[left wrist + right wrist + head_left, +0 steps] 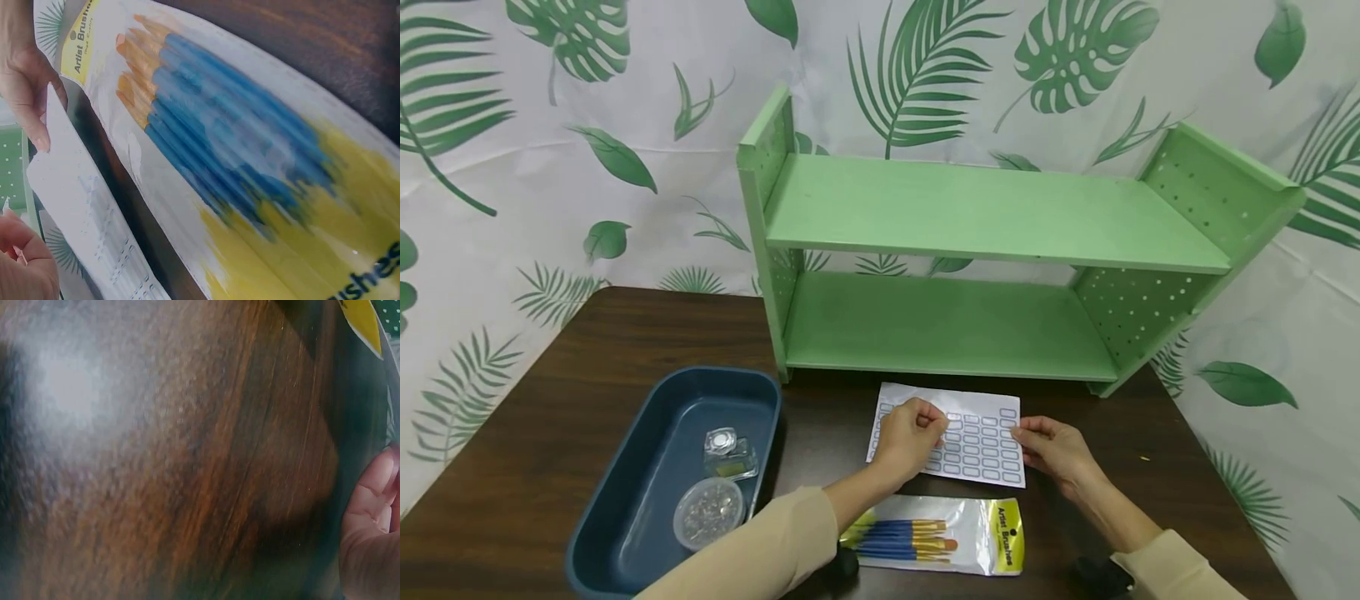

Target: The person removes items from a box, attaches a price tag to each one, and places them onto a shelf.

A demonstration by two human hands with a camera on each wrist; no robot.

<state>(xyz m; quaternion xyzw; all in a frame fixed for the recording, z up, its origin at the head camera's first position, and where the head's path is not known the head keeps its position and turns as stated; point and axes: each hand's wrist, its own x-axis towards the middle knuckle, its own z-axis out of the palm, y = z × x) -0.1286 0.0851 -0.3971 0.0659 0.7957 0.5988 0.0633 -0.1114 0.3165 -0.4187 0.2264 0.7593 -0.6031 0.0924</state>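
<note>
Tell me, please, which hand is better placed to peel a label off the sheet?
Probably the left hand: its fingers already pinch at the labels on the sheet, while the right hand only holds its edge.

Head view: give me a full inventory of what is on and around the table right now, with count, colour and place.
Label sheet: one, white with blue-outlined labels, on the table in front of the shelf, held at both sides.
Brush pack: one clear pack with a yellow header, blue-handled brushes inside, lying near the table's front edge.
Shelf unit: one, light green, two tiers, at the back of the table.
Tray: one, dark blue, at the left of the table.
Round container: one, clear, in the tray.
Small clear box: one, in the tray behind the round container.
Table: one, dark brown wood.
Backdrop: white with green leaves.
Left hand: pinches the sheet's left part.
Right hand: holds the sheet's right edge.
</note>
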